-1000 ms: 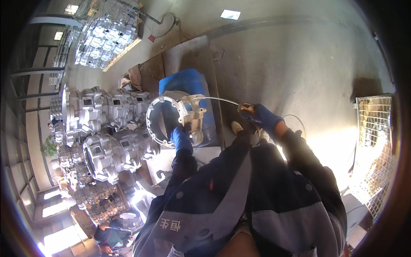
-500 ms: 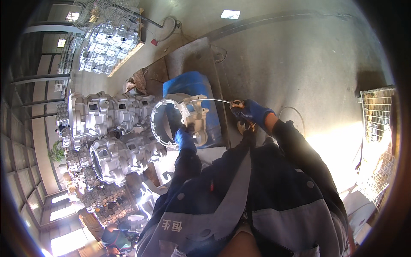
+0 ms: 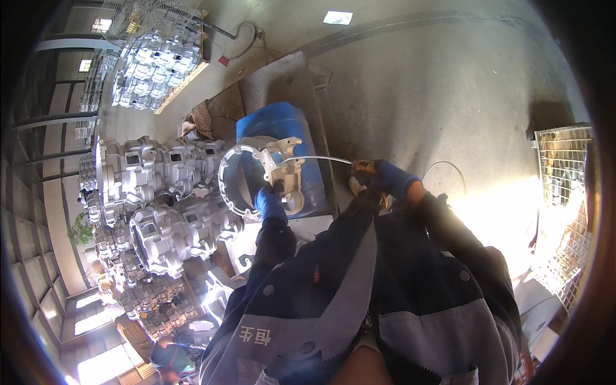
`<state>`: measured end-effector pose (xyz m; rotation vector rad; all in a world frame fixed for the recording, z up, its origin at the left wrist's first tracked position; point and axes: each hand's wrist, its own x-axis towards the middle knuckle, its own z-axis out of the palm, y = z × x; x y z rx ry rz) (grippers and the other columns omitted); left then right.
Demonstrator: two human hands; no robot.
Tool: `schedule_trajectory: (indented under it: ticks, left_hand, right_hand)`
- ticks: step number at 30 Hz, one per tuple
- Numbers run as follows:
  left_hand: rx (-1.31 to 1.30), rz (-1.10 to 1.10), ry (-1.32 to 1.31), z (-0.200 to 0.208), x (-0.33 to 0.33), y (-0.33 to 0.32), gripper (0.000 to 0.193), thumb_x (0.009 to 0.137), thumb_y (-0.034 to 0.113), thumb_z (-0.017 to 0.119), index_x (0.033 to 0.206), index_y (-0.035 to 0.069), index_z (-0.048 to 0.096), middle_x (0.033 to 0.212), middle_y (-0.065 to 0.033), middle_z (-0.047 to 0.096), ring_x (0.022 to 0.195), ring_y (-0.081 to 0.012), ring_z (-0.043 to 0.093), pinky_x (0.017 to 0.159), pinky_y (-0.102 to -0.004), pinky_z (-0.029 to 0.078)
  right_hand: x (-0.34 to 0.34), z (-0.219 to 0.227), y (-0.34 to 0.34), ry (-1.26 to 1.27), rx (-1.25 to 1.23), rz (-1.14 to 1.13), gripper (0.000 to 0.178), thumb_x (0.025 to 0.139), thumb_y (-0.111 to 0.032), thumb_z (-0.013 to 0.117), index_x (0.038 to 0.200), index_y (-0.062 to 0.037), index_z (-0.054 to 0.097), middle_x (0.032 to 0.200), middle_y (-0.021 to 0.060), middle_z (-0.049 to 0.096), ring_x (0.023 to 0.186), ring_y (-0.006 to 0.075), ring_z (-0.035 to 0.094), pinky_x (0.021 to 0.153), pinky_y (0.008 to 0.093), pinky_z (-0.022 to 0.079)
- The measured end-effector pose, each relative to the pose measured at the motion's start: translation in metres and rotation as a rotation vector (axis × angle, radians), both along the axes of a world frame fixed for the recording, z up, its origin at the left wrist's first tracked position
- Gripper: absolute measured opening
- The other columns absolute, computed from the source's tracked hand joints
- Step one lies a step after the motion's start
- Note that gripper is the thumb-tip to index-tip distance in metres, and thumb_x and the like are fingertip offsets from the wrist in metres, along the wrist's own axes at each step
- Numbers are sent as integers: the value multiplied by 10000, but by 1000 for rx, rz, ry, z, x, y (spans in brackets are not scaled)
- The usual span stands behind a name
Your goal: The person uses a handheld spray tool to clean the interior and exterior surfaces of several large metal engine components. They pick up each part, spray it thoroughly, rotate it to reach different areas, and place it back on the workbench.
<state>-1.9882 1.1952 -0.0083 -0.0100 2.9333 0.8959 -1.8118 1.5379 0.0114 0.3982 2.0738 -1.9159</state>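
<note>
Castings dominate the left — too many silver housings (image 3: 160, 212) stacked there to count. One blue drum (image 3: 282, 138) sits far centre, with one ring-mouthed casting (image 3: 256, 176) resting on its near side. Left hand (image 3: 271, 204) is clamped on that casting's lower edge; right hand (image 3: 378, 176) is wrapped round one thin hose tool (image 3: 321, 158). Looks risky — if the left grip slackens, the casting could roll off the drum.

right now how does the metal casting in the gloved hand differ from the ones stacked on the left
The held casting stands alone on the blue drum, steadied by the left hand; the stacked castings lie piled together, untouched. A thin hose from the right hand reaches only the held one. Both are bare silver metal.
</note>
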Motion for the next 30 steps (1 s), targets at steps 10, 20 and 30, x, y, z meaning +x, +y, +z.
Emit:
schedule_trajectory:
  ticks: [10, 20, 30]
  left_hand:
    - [388, 213, -101, 3, 3, 7, 215, 814, 200, 802, 791, 20, 687, 680, -25, 611, 602, -111, 499, 562, -319, 436]
    - [-280, -48, -15, 32, -1, 14, 407, 852, 424, 720, 869, 18, 694, 819, -185, 691, 792, -369, 663, 706, -447, 501]
    - [-295, 123, 42, 11, -36, 48, 442, 847, 455, 692, 962, 29, 722, 891, -184, 716, 862, -371, 684, 765, -449, 509]
  right_hand:
    - [-14, 49, 1, -295, -209, -8, 254, 900, -200, 696, 1070, -12, 678, 833, 51, 686, 712, 114, 598, 649, 299, 499]
    - [-25, 113, -15, 274, 554, -58, 357, 883, -365, 670, 1062, -56, 682, 826, 198, 682, 731, 352, 673, 661, 439, 512]
    - [-1, 95, 0, 37, 341, -52, 315, 848, -337, 677, 1015, -70, 676, 864, 208, 675, 853, 426, 639, 740, 474, 504]
